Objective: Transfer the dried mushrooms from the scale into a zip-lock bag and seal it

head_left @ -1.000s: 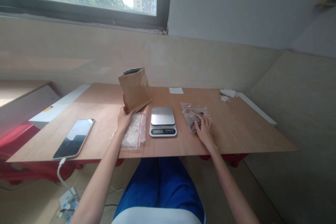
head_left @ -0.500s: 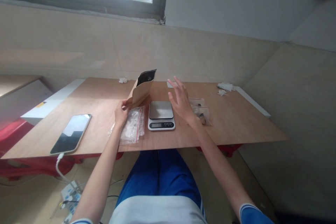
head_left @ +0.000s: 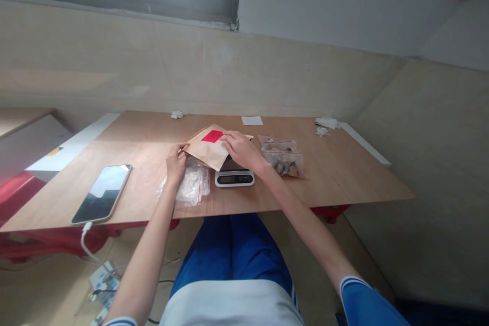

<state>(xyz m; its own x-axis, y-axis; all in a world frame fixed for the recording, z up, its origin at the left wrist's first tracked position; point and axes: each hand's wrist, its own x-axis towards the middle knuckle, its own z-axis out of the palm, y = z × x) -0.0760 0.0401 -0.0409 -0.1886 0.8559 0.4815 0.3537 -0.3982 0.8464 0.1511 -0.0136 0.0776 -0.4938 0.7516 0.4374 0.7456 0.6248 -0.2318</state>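
A brown kraft paper pouch (head_left: 208,150) with a red label (head_left: 212,136) lies tilted over the white digital kitchen scale (head_left: 235,179), covering most of its plate. My left hand (head_left: 176,162) pinches the pouch's left corner. At the pouch's other end is my right hand (head_left: 240,147), fingers closed over its edge beside the label; the thumb is hidden. Clear plastic zip bags (head_left: 193,183) lie flat under and in front of the pouch. To the right of the scale, a clear zip bag with dark and brown pieces (head_left: 286,164) overlaps another one behind it.
A phone (head_left: 102,194) on a white charging cable rests at the left of the wooden table (head_left: 344,173). White paper (head_left: 252,120) lies at the back edge, with crumpled tissues (head_left: 326,123) toward the back right. A tiled wall stands behind.
The pouch, earlier upright with its dark mouth open, has tipped right onto the scale, showing its red label. My right hand has come down from the air onto it; my left hand keeps its hold.
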